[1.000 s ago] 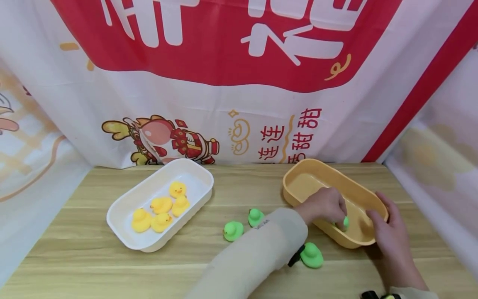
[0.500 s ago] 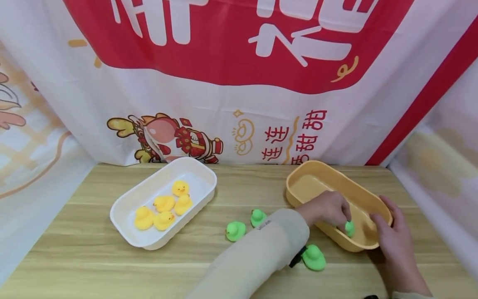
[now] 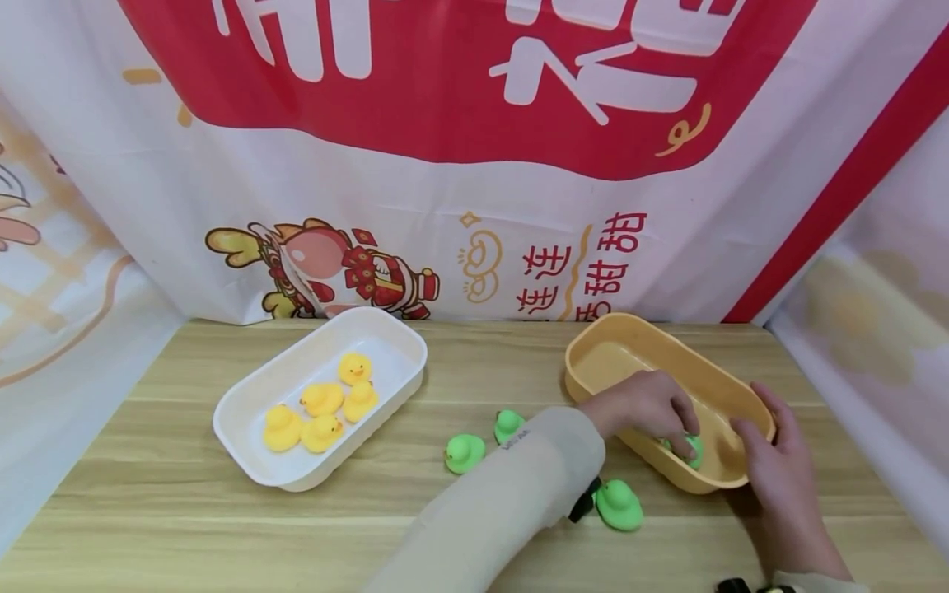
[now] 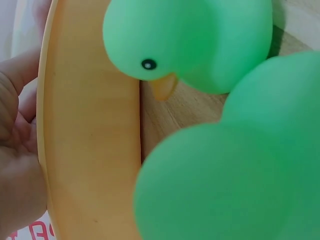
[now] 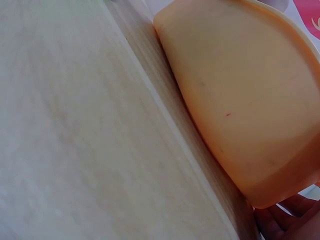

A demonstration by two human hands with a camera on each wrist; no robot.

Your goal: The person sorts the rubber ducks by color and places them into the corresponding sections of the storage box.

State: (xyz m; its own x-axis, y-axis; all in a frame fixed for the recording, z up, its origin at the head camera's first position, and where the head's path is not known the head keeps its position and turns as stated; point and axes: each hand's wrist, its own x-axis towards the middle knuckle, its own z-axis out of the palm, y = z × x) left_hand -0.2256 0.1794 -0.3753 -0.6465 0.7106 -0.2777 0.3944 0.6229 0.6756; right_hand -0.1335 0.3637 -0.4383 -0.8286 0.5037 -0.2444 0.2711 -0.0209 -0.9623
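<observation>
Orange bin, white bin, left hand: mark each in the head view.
Orange bin (image 3: 700, 384): head view, on the inside of its far wall.
White bin (image 3: 386, 357): head view, on bare floor near its far end.
Left hand (image 3: 649, 405): head view, on its back.

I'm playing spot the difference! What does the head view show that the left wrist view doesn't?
Only the head view shows the white tub, five yellow toy ducks inside it and a pale sleeve.

Only the left wrist view shows, clear and close up, the eye of a green toy duck.

Both show green toy ducks, the orange-tan tub, a hand, the wooden tabletop and the printed cloth.
</observation>
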